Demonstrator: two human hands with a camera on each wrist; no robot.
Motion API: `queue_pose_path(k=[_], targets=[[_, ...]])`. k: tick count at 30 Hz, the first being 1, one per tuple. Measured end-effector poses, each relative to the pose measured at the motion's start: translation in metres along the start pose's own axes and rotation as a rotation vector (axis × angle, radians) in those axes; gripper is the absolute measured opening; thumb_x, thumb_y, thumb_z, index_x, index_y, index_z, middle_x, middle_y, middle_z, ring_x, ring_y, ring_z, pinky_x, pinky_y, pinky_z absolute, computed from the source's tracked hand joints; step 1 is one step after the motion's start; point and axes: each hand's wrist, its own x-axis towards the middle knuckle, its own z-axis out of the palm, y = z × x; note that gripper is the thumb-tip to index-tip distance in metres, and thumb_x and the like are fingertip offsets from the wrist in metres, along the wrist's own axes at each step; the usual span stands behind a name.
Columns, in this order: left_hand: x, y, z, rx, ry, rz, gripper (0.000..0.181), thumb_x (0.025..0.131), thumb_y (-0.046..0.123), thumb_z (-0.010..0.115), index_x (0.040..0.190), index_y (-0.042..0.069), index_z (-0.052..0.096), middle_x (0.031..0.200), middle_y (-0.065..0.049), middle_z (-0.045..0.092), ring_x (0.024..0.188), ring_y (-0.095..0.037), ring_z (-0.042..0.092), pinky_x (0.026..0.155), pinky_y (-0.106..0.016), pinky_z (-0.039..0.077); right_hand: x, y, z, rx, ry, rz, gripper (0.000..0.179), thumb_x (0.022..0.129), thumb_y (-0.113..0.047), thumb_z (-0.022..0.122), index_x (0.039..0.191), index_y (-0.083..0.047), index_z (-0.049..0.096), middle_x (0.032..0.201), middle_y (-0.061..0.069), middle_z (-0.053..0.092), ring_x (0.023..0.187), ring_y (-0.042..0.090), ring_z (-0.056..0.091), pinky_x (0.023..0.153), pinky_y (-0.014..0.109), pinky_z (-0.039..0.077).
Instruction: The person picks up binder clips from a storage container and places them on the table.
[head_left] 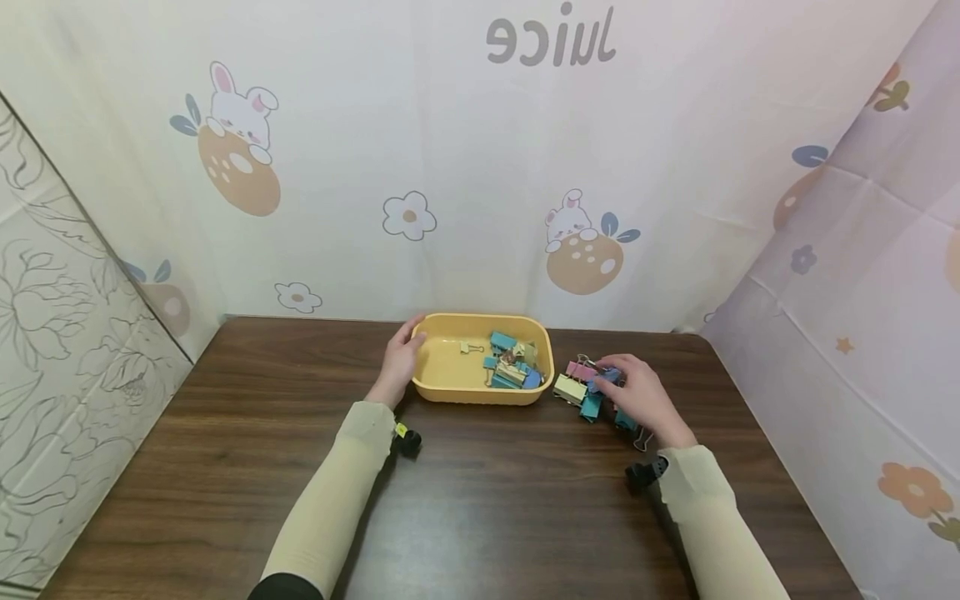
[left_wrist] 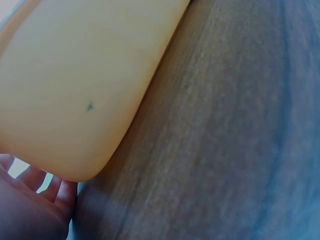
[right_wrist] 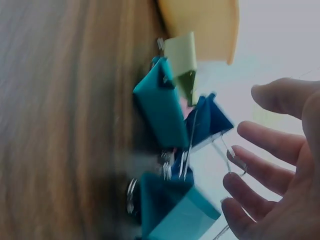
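A yellow plastic tray [head_left: 457, 397] sits at the back of the table, with teal, yellow and blue binder clips [head_left: 502, 341] mostly in its right half. My left hand [head_left: 397, 367] holds the tray's left end by the rim; in the left wrist view its fingers lie at the tray's end wall. To the tray's right is a pile of binder clips: pale yellow [head_left: 570, 389], pink [head_left: 580, 372], teal and blue. My right hand [head_left: 641, 396] hovers at this pile. In the right wrist view its parted, loosely bent fingers are beside a blue clip [right_wrist: 212, 120]; contact is unclear.
The dark wooden table [head_left: 480, 500] extends toward me and to both sides. Behind it hangs a printed curtain [head_left: 480, 167], close to the tray's back. Another printed sheet [head_left: 862, 333] borders the right side. A patterned panel [head_left: 67, 350] stands on the left.
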Motion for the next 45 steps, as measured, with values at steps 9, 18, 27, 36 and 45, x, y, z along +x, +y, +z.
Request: queue_pose_path(k=[9, 18, 27, 36, 45], targets=[[0.0, 0.0, -0.001, -0.015, 0.002, 0.005, 0.045, 0.105, 0.021, 0.05, 0.15, 0.018, 0.046, 0.16, -0.003, 0.032, 0.145, -0.023, 0.029, 0.115, -0.041, 0.028, 0.015, -0.033, 0.012, 0.082, 0.165, -0.025, 0.029, 0.097, -0.017, 0.062, 0.12, 0.001, 0.067, 0.128, 0.023, 0.058, 0.122, 0.044, 0.049, 0.099, 0.061, 0.037], [0.0, 0.002, -0.002, 0.009, -0.008, 0.007, 0.044, 0.105, 0.022, 0.05, 0.149, 0.02, 0.047, 0.159, -0.003, 0.033, 0.144, -0.023, 0.031, 0.115, -0.041, 0.029, 0.035, -0.071, 0.029, 0.242, 0.181, 0.107, 0.036, 0.098, -0.019, 0.06, 0.132, -0.007, 0.061, 0.135, 0.015, 0.054, 0.113, 0.034, 0.058, 0.094, 0.052, 0.048], [-0.002, 0.005, -0.002, 0.031, -0.017, -0.007, 0.045, 0.106, 0.023, 0.049, 0.151, 0.021, 0.045, 0.16, -0.003, 0.031, 0.145, -0.024, 0.029, 0.115, -0.044, 0.028, 0.06, -0.091, 0.059, 0.472, 0.065, 0.318, 0.061, 0.101, -0.025, 0.052, 0.157, -0.011, 0.03, 0.156, 0.014, 0.036, 0.141, 0.031, 0.037, 0.114, 0.05, 0.028], [-0.004, 0.006, -0.002, 0.024, -0.003, 0.001, 0.044, 0.106, 0.022, 0.05, 0.15, 0.02, 0.047, 0.159, -0.004, 0.033, 0.144, -0.023, 0.03, 0.115, -0.042, 0.029, 0.073, -0.088, 0.077, 0.629, 0.078, 0.39, 0.062, 0.099, -0.013, 0.047, 0.158, -0.013, 0.028, 0.16, 0.012, 0.03, 0.142, 0.028, 0.032, 0.115, 0.045, 0.027], [-0.002, 0.006, -0.004, 0.047, -0.02, -0.002, 0.044, 0.106, 0.024, 0.051, 0.15, 0.02, 0.047, 0.159, -0.003, 0.033, 0.144, -0.024, 0.03, 0.115, -0.043, 0.028, 0.078, -0.088, 0.082, 0.78, 0.118, 0.487, 0.046, 0.106, -0.015, 0.043, 0.151, -0.015, 0.038, 0.152, 0.009, 0.041, 0.132, 0.027, 0.043, 0.11, 0.046, 0.036]])
